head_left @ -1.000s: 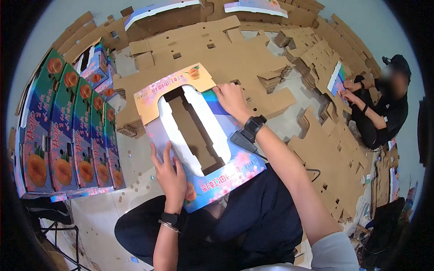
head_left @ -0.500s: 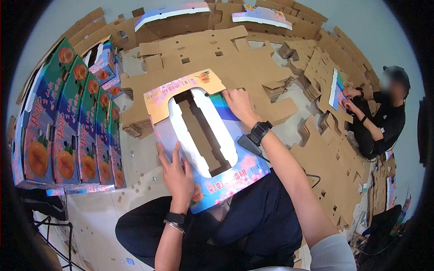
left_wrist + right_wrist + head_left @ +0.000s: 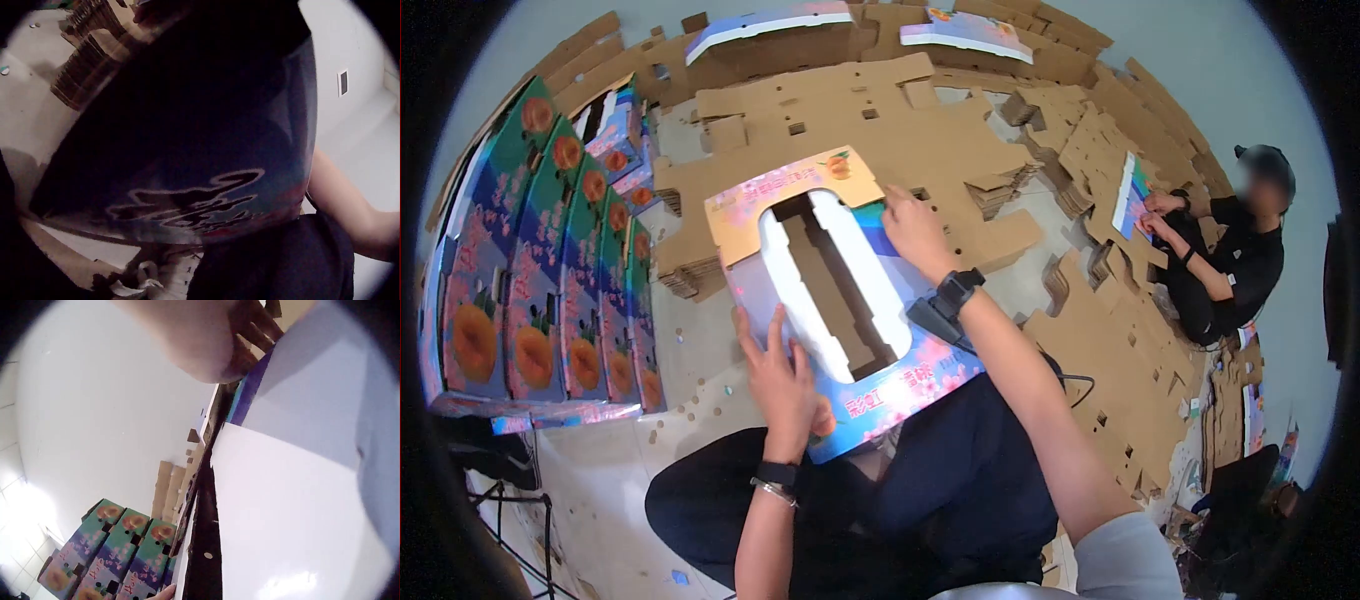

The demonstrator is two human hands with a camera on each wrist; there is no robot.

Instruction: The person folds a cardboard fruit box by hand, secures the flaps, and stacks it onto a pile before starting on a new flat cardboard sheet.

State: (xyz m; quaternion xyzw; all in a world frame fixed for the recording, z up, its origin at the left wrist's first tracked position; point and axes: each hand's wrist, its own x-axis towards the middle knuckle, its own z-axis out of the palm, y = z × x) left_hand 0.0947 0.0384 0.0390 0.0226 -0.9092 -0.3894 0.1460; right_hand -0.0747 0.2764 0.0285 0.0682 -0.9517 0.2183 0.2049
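A printed cardboard peach box (image 3: 745, 275) lies tilted over the person's lap, its long window showing white inner flaps (image 3: 795, 300) and brown card below. An orange flap with a peach picture lies across its far end. The left hand (image 3: 780, 390) rests with spread, fairly straight fingers along the box's left edge. At the far right corner, the right hand (image 3: 918, 237) grips the edge with curled fingers. The right wrist view shows those fingers (image 3: 247, 337) bent over the rim beside a purple-and-green strip. A dark, lettered box side (image 3: 181, 150) fills the left wrist view.
Several finished peach boxes (image 3: 525, 270) stand in a row at left. Stacked flat cardboard (image 3: 860, 110) covers the floor ahead and to the right. Another person (image 3: 1240, 250) sits at far right with a printed sheet (image 3: 1130, 200). A black metal stand (image 3: 548, 530) is at lower left.
The view has shifted slightly. Both hands stay in nearly the same places on the box, the left along its left edge and the right at its far right corner.
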